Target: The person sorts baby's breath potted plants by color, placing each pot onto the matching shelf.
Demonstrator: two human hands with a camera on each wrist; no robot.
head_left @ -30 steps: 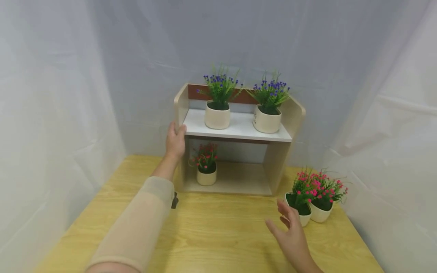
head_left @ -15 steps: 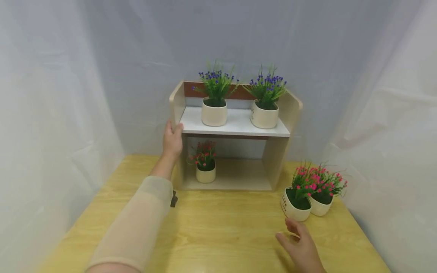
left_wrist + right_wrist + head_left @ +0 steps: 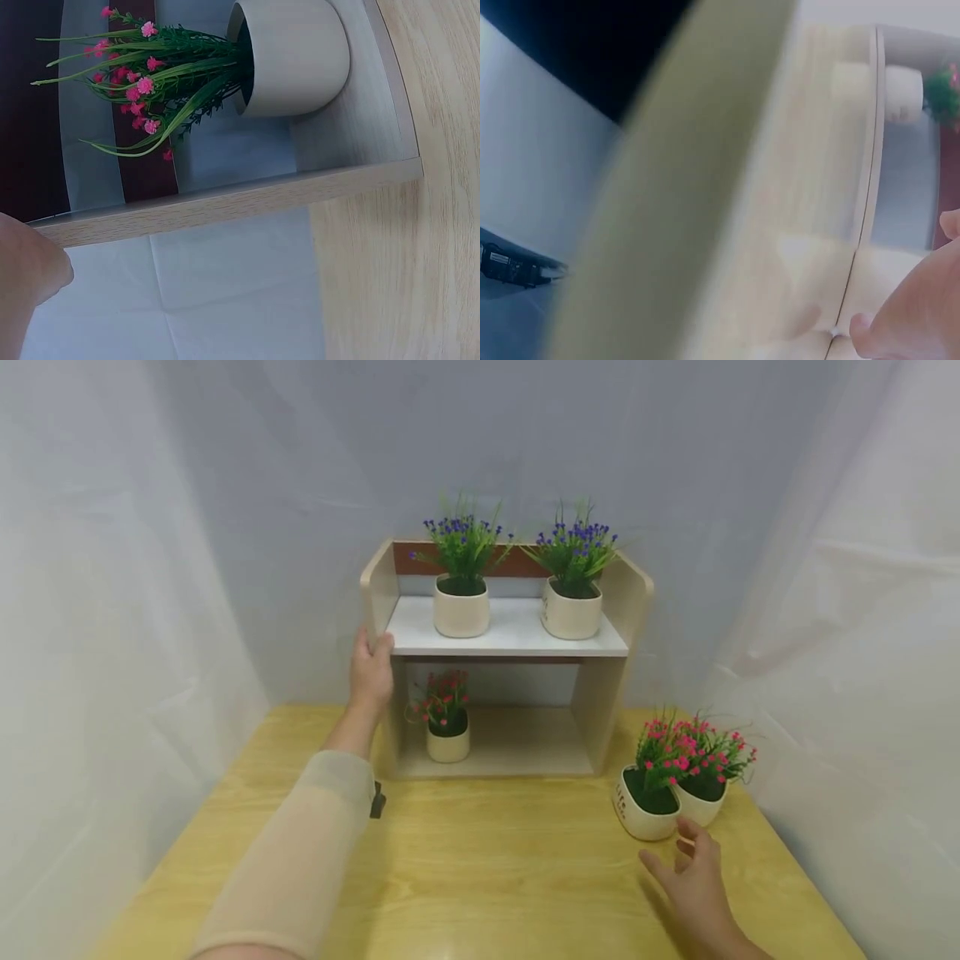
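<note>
My left hand (image 3: 371,675) grips the left side panel of a two-tier wooden desk shelf (image 3: 510,652), its thumb at the front edge. Inside the lower tier, at the left, stands a potted plant with red-pink flowers (image 3: 448,745), also close up in the left wrist view. On the white upper board are two cream pots with purple flowers, a left one (image 3: 461,614) and a right one (image 3: 572,614). My right hand (image 3: 697,881), fingers loosely bent, is beside a pink-flowered pot (image 3: 647,818) with dark lettering; contact cannot be told. A second pink-flowered pot (image 3: 703,806) adjoins it.
The shelf stands toward the back of a wood-grain table (image 3: 465,877). White sheeting (image 3: 315,527) hangs behind and on both sides. The two pink-flowered pots are near the table's right edge.
My right hand has moved right, from in front of the lettered pot to its near right side. The left hand keeps its hold on the shelf. The head view has shifted slightly.
</note>
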